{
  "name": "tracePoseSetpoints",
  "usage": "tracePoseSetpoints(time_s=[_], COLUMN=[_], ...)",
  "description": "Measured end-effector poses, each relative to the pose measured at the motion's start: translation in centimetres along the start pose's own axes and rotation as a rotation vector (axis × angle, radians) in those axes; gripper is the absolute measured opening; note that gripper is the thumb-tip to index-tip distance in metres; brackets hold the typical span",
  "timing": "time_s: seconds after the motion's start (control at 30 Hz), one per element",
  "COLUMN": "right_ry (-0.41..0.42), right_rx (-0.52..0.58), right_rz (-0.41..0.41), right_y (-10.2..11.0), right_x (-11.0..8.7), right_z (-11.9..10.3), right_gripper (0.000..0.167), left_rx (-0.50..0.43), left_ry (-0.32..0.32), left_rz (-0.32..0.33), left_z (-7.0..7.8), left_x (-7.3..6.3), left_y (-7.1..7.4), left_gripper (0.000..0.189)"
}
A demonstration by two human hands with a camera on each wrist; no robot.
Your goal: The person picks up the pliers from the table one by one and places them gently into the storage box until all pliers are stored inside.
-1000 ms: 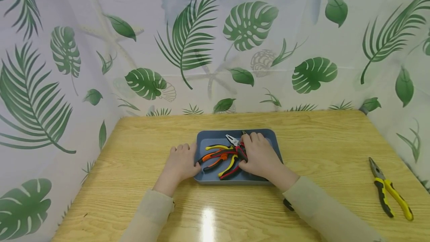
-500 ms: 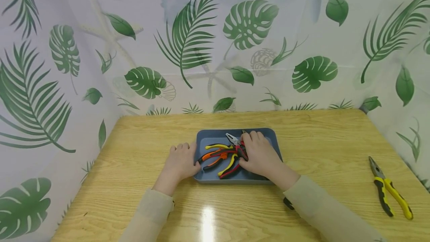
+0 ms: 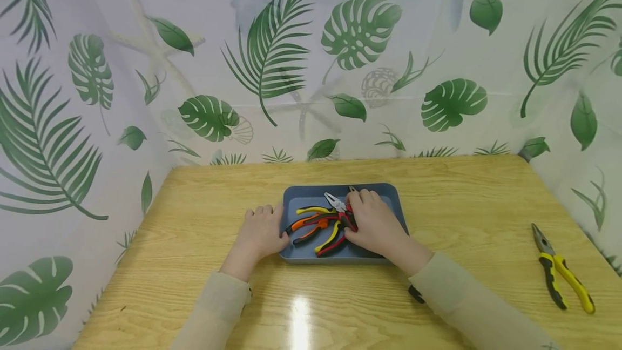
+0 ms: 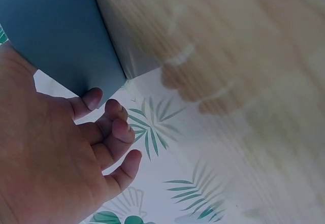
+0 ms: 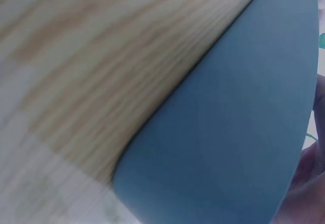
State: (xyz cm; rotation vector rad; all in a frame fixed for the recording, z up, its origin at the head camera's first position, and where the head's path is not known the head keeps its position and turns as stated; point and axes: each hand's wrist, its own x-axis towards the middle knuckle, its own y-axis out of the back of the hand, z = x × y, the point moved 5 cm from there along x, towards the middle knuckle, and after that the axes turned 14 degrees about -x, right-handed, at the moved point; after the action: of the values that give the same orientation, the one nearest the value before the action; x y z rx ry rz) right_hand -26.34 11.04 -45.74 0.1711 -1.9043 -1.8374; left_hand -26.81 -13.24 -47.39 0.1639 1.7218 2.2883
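A blue-grey tray [image 3: 300, 257] sits on the table with several pliers heaped in it. My left hand [image 3: 261, 234] holds its left end, thumb over the rim; in the left wrist view the index fingertip touches the outer wall and the other fingers are curled. Over the tray's right half, my right hand [image 3: 376, 226] grips pliers with red-and-black handles [image 3: 349, 221], their far part hidden under the palm. Beside it show a silver plier head [image 3: 335, 202], orange-and-black handles [image 3: 307, 236] and yellow-and-black handles [image 3: 311, 210]. In the right wrist view, the tray's outer wall [image 5: 218, 117] covers most of the picture.
Needle-nose pliers [image 3: 559, 269] with yellow-and-black handles lie spread on the table's right side. Behind the wooden table [image 3: 204, 188] hangs a white leaf-print cloth [image 3: 291, 69], which also runs along both sides.
The camera view shifts very slightly. Both hands, the tray and the pliers keep their places.
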Motion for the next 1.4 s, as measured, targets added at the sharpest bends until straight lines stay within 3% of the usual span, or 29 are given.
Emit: tracePoseSetpoints(time_s=[0.4,1.1,1.4], right_ry=[0.01,0.023,0.017], right_rx=[-0.018,-0.054,-0.123], right_rz=[-0.004,0.032,0.011], right_y=[0.6,1.5,1.6], right_x=[0.0,-0.9,-1.3], right_z=[0.0,2.4,3.7], right_gripper=[0.053,0.049,0.048], left_rx=[-0.01,-0.016,-0.024], left_ry=[0.008,0.014,0.008], left_rz=[-0.007,-0.006,-0.008], left_z=[0.1,0.0,0.1], left_x=[-0.1,0.0,0.0], left_y=[0.1,-0.1,0.1], left_gripper=[0.068,0.07,0.069])
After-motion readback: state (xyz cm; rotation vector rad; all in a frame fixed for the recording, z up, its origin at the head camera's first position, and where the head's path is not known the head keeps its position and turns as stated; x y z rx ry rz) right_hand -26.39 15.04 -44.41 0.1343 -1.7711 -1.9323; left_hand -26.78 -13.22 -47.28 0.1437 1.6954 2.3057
